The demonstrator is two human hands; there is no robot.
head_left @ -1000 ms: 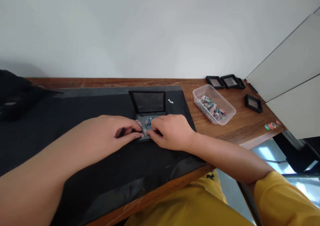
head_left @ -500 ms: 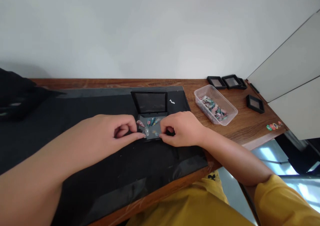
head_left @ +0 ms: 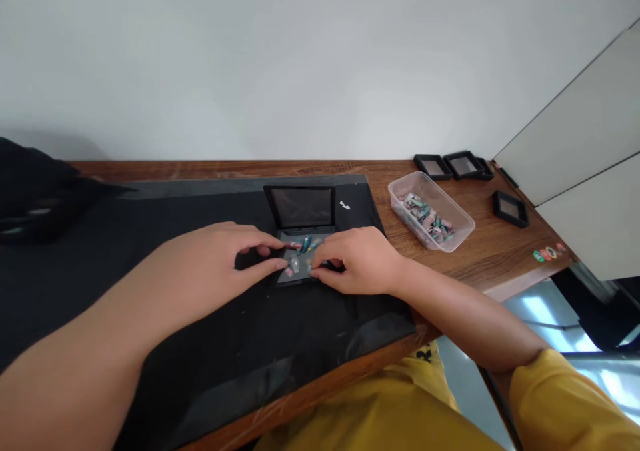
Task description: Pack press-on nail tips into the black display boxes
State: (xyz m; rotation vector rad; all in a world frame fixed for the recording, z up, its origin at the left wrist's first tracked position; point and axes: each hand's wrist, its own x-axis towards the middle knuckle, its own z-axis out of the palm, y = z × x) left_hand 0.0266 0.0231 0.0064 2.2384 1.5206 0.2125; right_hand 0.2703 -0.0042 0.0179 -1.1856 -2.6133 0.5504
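Observation:
A small black case (head_left: 299, 227) with a windowed lid (head_left: 303, 207) stands open on the black mat. Several false nails lie on its grey base, among them a teal nail (head_left: 306, 244) and a clear, glittery nail (head_left: 295, 265). My left hand (head_left: 220, 258) reaches in from the left, thumb and forefinger apart, with the forefinger touching a pink nail (head_left: 293, 245). Over the right half of the base, my right hand (head_left: 357, 261) pinches a small bluish false nail (head_left: 309, 265), mostly hidden by the fingertips.
A clear plastic tub (head_left: 457, 218) of loose false nails stands on the wooden table to the right. Beyond it are several black cases (head_left: 463, 164). Round stickers (head_left: 545, 254) mark the right edge. Dark cloth (head_left: 35, 191) lies far left, and a white scrap (head_left: 345, 204) near the lid.
My left thumb and forefinger have spread apart, the forefinger now at the pink nail. My right fingertips have shifted left over the base. Some nails lie differently.

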